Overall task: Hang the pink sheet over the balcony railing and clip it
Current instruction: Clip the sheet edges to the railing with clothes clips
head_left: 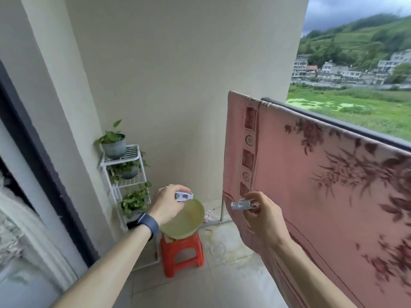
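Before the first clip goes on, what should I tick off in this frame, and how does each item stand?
1. The pink floral sheet is draped over the dark balcony railing: ok.
2. Grip of the left hand on a white plastic clip: ok.
3. Grip of the right hand on a second white clip: ok.
4. A clip already fixed along the visible railing: not ok, none seen.
5. The sheet hangs evenly on the outer side: cannot tell, hidden.
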`<act>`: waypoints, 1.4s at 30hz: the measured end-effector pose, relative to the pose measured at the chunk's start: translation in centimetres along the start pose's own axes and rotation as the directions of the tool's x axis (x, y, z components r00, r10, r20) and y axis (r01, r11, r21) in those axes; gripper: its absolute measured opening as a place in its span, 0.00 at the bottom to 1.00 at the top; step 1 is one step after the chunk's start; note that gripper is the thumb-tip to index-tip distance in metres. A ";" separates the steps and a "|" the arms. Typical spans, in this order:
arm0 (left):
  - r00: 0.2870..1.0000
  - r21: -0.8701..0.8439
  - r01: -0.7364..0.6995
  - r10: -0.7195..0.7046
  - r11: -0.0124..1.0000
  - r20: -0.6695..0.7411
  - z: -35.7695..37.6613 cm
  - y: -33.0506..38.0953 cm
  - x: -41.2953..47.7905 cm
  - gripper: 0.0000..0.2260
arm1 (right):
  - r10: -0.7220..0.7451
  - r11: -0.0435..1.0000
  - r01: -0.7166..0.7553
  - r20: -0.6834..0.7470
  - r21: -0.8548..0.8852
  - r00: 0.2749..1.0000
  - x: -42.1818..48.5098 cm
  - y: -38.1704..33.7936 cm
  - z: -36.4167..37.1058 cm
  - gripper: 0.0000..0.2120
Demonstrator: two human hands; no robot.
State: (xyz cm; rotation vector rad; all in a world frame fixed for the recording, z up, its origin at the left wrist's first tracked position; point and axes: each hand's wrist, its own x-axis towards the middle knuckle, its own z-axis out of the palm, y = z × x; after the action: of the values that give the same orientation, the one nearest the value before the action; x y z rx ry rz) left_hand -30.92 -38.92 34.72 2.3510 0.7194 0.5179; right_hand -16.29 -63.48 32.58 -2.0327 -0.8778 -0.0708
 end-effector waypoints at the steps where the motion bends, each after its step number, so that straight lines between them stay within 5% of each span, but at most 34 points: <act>1: 1.000 -0.001 -0.013 0.013 1.000 0.000 -0.1 -0.3 2.6 0.16 | 0.002 1.000 -0.002 -0.020 -0.008 1.000 1.8 -0.1 0.4 0.18; 14: 0.974 -0.042 -0.088 0.095 0.995 0.207 8.0 -4.1 29.1 0.12 | 0.085 0.995 -0.085 0.005 -0.061 0.996 23.6 9.6 6.6 0.13; 21: 0.963 -0.092 -0.024 0.048 0.995 0.265 12.7 -5.0 41.3 0.13 | 0.153 0.988 -0.155 0.091 0.016 0.984 35.9 15.2 9.9 0.08; 27: 0.962 -0.116 0.053 -0.020 0.992 0.271 14.2 -7.8 48.4 0.09 | 0.116 0.992 -0.107 0.156 -0.062 0.981 43.6 18.0 13.9 0.15; 31: 0.954 -0.156 0.113 -0.063 0.981 0.293 15.1 -10.3 53.1 0.08 | 0.159 0.986 -0.142 0.214 -0.092 0.964 47.3 18.6 16.5 0.09; 42: 0.951 -0.450 0.137 0.009 0.883 0.308 15.7 -9.1 73.9 0.09 | 0.175 0.978 -0.170 0.030 -0.120 0.984 66.3 13.2 19.5 0.12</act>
State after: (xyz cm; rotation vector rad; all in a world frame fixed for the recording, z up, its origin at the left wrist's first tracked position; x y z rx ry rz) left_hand 31.15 4.93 30.56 1.8853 0.4630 0.2533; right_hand 36.01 -16.48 35.58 -2.2196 -0.7330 0.0160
